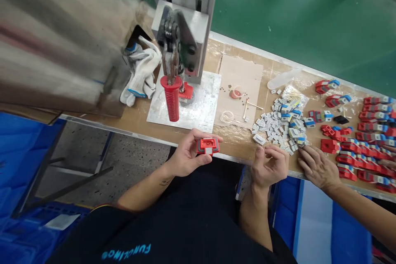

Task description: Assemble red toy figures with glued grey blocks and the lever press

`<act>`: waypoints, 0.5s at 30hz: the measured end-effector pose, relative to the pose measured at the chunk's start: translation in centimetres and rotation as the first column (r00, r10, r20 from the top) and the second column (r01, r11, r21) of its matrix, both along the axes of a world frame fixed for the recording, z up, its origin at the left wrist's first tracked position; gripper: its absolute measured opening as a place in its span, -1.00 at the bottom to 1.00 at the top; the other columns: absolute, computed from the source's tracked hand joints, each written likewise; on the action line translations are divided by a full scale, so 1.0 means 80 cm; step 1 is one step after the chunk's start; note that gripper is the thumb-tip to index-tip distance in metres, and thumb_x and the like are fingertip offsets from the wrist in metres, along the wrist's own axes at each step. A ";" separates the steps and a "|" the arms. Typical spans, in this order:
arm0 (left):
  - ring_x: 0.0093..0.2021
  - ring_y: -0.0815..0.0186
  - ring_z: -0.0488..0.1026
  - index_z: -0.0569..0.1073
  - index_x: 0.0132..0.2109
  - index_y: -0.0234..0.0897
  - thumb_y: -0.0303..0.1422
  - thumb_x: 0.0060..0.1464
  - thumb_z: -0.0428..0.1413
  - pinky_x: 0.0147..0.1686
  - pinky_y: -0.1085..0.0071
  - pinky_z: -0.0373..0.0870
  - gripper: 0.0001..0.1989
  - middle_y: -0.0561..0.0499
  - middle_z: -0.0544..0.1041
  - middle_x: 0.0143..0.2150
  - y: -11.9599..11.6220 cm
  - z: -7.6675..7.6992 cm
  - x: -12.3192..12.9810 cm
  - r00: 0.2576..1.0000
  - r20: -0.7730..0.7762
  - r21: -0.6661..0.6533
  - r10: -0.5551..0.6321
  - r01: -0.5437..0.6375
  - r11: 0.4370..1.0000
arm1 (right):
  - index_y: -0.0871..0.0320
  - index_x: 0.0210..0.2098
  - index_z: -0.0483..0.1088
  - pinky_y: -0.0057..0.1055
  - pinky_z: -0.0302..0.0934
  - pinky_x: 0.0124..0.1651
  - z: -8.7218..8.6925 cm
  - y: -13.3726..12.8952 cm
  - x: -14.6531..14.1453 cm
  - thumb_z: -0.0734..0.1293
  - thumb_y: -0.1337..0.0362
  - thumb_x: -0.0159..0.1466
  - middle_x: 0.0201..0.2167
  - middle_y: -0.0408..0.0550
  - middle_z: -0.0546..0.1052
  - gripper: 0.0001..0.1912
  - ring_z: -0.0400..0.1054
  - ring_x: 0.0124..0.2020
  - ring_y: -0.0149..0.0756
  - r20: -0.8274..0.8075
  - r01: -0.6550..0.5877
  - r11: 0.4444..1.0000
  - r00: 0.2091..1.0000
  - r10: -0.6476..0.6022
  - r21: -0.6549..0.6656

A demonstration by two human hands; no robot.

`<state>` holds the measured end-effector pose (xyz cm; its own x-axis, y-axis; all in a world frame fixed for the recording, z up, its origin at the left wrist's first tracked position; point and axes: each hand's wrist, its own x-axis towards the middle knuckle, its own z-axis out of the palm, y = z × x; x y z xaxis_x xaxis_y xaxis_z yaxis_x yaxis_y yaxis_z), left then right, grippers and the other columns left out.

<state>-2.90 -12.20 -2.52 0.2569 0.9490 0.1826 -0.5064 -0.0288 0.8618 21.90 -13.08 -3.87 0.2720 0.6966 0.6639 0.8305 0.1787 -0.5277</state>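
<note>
My left hand (185, 154) grips a small red plastic housing (207, 146) with grey sides and a recess facing up, just off the table's front edge. Thumb and fingers press on its left part. My right hand (269, 167) is closed with curled fingers at the table edge; whatever it may hold is hidden. Just beyond it lie a pile of small light-grey printed pieces (272, 126) and a larger white block (259, 139). Ahead of my left hand stands a lever press with a red handle (172, 101), a red part (186, 90) under it on a metal plate (198, 115).
Another person's hand (320, 169) reaches to the pile from the right. Rows of red, grey and blue assemblies (365, 148) fill the table's right end. White gloves (142, 70) lie left of the press. A small cup (236, 93) and swabs (254, 105) sit on cardboard (239, 74).
</note>
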 end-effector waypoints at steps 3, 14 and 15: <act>-0.09 0.29 0.71 0.45 0.09 -0.21 -0.31 0.27 0.38 -0.05 0.39 0.61 -0.65 -0.20 0.71 0.13 -0.001 0.000 -0.003 1.000 0.002 0.006 -0.001 0.001 1.000 | 0.06 -0.18 0.48 -0.27 0.29 -0.27 0.016 0.021 -0.009 0.46 0.12 0.39 -0.29 -0.08 0.59 -0.83 0.43 -0.34 -0.24 0.014 -0.127 0.984 0.991 0.130 -0.124; 0.10 0.13 0.69 0.56 0.15 -0.17 -0.35 0.21 0.40 -0.05 0.35 0.67 -0.61 -0.23 0.68 0.15 0.010 -0.016 -0.024 0.971 -0.190 0.120 0.148 -0.127 0.985 | 0.04 -0.22 0.57 -0.22 0.37 -0.11 0.036 0.068 -0.031 0.41 0.21 0.45 -0.31 -0.09 0.68 -0.89 0.54 -0.26 -0.19 0.042 -0.327 0.888 0.932 0.359 -0.324; 0.11 0.11 0.69 0.58 0.14 -0.18 -0.34 0.19 0.42 -0.04 0.32 0.67 -0.60 -0.24 0.68 0.14 0.012 -0.018 -0.026 0.960 -0.220 0.145 0.175 -0.145 0.979 | 0.03 -0.23 0.57 -0.23 0.37 -0.13 0.037 0.069 -0.032 0.40 0.23 0.45 -0.33 -0.10 0.68 -0.88 0.54 -0.27 -0.20 0.041 -0.336 0.886 0.929 0.367 -0.318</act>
<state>-4.98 -11.21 -3.99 0.1525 0.9543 0.2571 -0.2747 -0.2089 0.9386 19.37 -7.55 -0.90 -0.0830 0.9045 0.4184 0.7925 0.3144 -0.5226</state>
